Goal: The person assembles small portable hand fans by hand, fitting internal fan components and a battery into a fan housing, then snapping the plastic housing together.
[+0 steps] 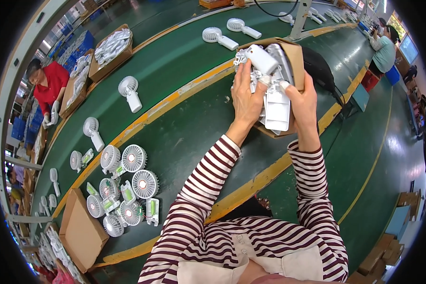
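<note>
White plastic fan-handle casings point(277, 106) are bunched at the mouth of a cardboard box point(294, 59). My left hand point(246, 97) closes round the left side of the bunch, its thumb lying over the parts. From the right, my right hand point(304, 102) presses its covered thumb on the casings; its other fingers are mostly hidden by the box side. A smooth white casing point(261, 59) sits on top of the pile, just above my left thumb. White coverings show on both thumbs.
Several opened fan heads point(133, 158) with wired handles lie at left beside an empty-looking carton point(83, 227). Finished-looking handheld fans point(129, 92) lie along the green belt. A black bag point(317, 68) sits right of the box. Across the belt is a person in red point(49, 87).
</note>
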Motion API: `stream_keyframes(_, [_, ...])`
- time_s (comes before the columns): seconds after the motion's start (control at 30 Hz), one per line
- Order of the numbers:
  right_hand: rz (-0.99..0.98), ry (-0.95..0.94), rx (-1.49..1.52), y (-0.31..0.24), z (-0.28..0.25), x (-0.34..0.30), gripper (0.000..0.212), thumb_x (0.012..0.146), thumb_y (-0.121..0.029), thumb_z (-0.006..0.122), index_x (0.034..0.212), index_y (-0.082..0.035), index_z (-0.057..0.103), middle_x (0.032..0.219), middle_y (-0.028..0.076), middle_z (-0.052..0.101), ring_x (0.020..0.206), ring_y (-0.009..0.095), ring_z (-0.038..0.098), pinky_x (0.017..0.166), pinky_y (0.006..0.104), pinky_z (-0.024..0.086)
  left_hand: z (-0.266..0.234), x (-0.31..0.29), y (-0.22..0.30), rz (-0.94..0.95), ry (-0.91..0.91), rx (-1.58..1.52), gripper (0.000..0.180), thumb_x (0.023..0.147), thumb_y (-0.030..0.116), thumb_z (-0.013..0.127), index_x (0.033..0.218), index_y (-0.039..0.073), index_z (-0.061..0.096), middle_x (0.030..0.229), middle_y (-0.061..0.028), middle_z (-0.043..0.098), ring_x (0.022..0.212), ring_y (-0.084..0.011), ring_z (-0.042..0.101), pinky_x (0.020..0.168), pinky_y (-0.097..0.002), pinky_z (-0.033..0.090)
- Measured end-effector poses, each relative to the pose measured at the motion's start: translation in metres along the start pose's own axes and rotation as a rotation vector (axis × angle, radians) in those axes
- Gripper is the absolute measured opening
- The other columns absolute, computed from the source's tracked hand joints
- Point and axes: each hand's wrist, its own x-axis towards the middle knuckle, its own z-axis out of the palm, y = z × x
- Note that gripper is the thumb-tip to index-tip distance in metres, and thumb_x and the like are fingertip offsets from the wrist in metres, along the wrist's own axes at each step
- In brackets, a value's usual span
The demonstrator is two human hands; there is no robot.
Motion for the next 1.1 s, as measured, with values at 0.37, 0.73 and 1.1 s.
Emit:
stream_keyframes(0.37, [-0.350, -0.272, -1.094, -0.021, 0.124, -0.057, 0.080, 0.060, -0.031, 0.071, 0.124, 0.001, 0.035, 0.095, 0.020, 0.053, 0.085, 0.033, 0.057, 0.066, 0.0392, 0.050, -0.045, -0.054, -0.044, -0.178, 0.036, -1.644, 0.044, 0.088, 0.024, 0.045, 0.123, -0.002, 0.041, 0.118, -0.0139, 0.050, 0.104, -0.0226, 0.051, 0.089, -0.0320, 0.043])
stream_keyframes(0.73, [-0.649, -0.328, -1.354, -0.003, 0.174, -0.111, 0.071, 0.065, -0.032, 0.066, 0.124, -0.001, 0.042, 0.098, 0.029, 0.050, 0.085, 0.043, 0.053, 0.067, 0.0510, 0.047, -0.090, -0.097, -0.049, -0.385, 0.162, -1.076, 0.037, 0.086, 0.018, 0.046, 0.117, -0.003, 0.046, 0.113, -0.0144, 0.053, 0.102, -0.0223, 0.053, 0.086, -0.0314, 0.043])
stream_keyframes(1.1, [-0.700, -0.363, -1.301, 0.004, 0.156, -0.114, 0.069, 0.063, -0.026, 0.067, 0.123, 0.000, 0.042, 0.096, 0.026, 0.050, 0.083, 0.041, 0.053, 0.067, 0.0497, 0.044, -0.103, -0.114, -0.061, -0.463, 0.283, -0.431, 0.031, 0.085, 0.012, 0.048, 0.110, -0.005, 0.052, 0.108, -0.0149, 0.056, 0.099, -0.0221, 0.054, 0.084, -0.0307, 0.044])
